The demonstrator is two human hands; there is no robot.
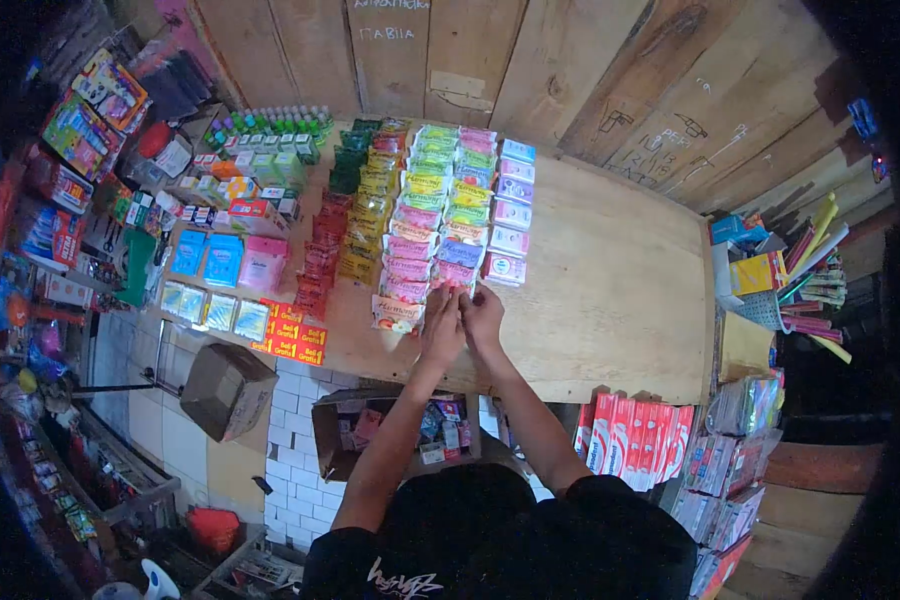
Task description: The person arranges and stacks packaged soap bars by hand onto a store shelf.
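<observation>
My left hand [442,325] and my right hand [483,318] meet at the front end of a column of Harmony soap packs. Their fingers are closed around a pink soap pack [453,274], which the hands partly cover. Just left of my left hand, an orange-and-white Harmony soap pack [397,311] ends the neighbouring column of overlapping packs. To the right runs a column of white and purple soap boxes [510,215], the nearest one [505,268] close to my right hand.
Red sachets [315,255], yellow sachets [365,225] and blue packs [224,260] fill the wooden table [610,290] leftward. Beneath its front edge are an open carton [342,465] of small packs and red-and-white toothpaste boxes [635,440]. A basket [760,308] stands at the right end.
</observation>
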